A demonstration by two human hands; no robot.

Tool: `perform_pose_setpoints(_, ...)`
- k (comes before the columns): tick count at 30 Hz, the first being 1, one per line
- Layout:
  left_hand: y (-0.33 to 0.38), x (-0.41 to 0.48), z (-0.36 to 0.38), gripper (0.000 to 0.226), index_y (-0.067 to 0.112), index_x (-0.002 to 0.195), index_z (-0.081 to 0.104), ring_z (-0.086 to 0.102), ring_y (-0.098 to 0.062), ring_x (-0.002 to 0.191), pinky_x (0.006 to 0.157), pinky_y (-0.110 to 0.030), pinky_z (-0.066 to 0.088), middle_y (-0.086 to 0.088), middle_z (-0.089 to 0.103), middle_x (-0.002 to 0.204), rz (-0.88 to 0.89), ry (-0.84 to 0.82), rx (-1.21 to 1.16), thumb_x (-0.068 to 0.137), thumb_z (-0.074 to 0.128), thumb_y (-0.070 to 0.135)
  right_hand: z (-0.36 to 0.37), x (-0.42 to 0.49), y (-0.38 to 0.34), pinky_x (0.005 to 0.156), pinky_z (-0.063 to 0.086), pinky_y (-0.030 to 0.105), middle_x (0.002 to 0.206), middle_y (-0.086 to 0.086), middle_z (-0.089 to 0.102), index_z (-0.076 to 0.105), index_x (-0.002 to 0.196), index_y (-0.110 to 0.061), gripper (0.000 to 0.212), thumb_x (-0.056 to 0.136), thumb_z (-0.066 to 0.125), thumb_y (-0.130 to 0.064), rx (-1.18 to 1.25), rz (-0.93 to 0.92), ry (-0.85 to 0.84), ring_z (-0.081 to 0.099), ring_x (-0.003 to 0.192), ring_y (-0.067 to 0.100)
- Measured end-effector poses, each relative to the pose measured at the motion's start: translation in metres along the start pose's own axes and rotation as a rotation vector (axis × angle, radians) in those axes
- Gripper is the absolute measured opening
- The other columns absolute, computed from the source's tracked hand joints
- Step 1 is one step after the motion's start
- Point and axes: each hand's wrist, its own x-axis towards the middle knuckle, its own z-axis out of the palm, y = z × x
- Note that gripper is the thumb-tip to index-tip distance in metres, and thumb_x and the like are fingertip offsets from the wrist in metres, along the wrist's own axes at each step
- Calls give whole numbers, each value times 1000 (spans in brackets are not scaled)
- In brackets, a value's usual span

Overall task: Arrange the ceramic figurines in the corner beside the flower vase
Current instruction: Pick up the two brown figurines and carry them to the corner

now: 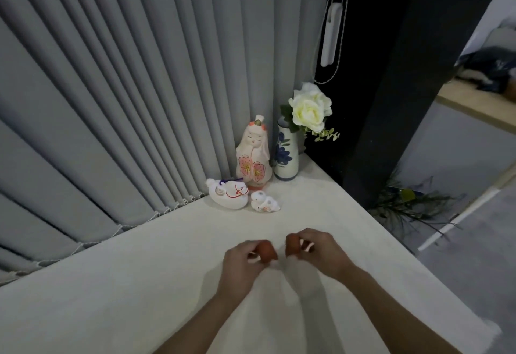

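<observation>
A blue-and-white flower vase with a white rose stands in the far corner of the white surface. Just left of it stands a tall pink doll figurine. In front of the doll lie a white animal figurine with red cord and a smaller white figurine. Nearer to me, my left hand grips a small reddish-brown figurine. Beside it, my right hand grips another reddish-brown figurine. Fingers hide most of both pieces.
Grey vertical blinds line the back edge, with a cord and white weight hanging by the dark wall. The surface's right edge drops to the floor, where green foliage lies.
</observation>
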Motion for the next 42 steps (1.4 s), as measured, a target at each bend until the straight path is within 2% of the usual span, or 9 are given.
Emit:
perform_pose_setpoints(6,57,119,15,18,5,80,74,61,3,70,69,0,46,13,69,73,193,-79,26,68,72,-9,-62,72,10,66,43,13,79,-7,64,72,84,-12,15,71,77,-9,27,63,211,58,70,12)
perform_pose_setpoints(16,32,218,70,21,2,93,70,66,-35,91,82,-39,55,-21,72,95,75,-169,281,73,69,-3,-69,138,61,57,36,20,66,1,58,70,75,-10,5,72,74,-12,-51,230,234,55,66,13)
perform_pose_setpoints(19,26,224,74,12,2,87,69,65,-32,88,80,-39,54,-17,69,88,42,-165,319,76,66,-2,-61,146,71,54,34,15,59,-2,50,56,56,-15,25,73,70,-5,-1,233,228,48,64,12)
perform_pose_setpoints(23,24,229,79,21,1,80,64,62,-2,47,44,-19,55,-15,56,80,-113,-167,94,81,53,-16,-57,155,75,55,34,11,53,-13,46,43,46,-32,47,72,73,-7,40,232,250,46,59,5)
perform_pose_setpoints(28,21,227,80,29,-2,89,67,62,-5,58,53,-20,59,-12,57,81,-72,-175,100,72,60,-24,-57,159,77,50,34,8,48,-14,44,41,43,-33,49,70,76,-12,-8,214,252,44,49,-1)
perform_pose_setpoints(30,19,227,81,24,-1,86,67,62,-1,57,49,-12,55,-11,57,81,-60,-142,134,73,62,-20,-57,159,77,51,34,10,48,-13,43,45,47,-28,41,71,75,-13,-19,214,239,44,51,2)
perform_pose_setpoints(33,16,226,81,18,1,90,70,56,-15,75,77,-33,55,0,57,77,63,-135,281,72,72,-3,-58,158,78,54,32,14,51,-11,44,51,55,-17,29,71,75,-12,-34,191,211,45,57,9)
perform_pose_setpoints(37,17,227,83,23,3,91,70,54,-14,77,81,-37,53,-1,59,77,40,-131,267,69,76,1,-58,157,76,64,38,22,60,-5,53,65,69,-5,11,73,73,-12,-60,169,216,53,64,11)
perform_pose_setpoints(42,18,220,84,42,4,104,66,66,-30,94,84,-40,58,-18,71,100,-25,-135,177,65,75,-7,-60,150,72,61,37,7,88,0,63,68,97,-11,31,69,80,-13,-23,187,186,54,80,10)
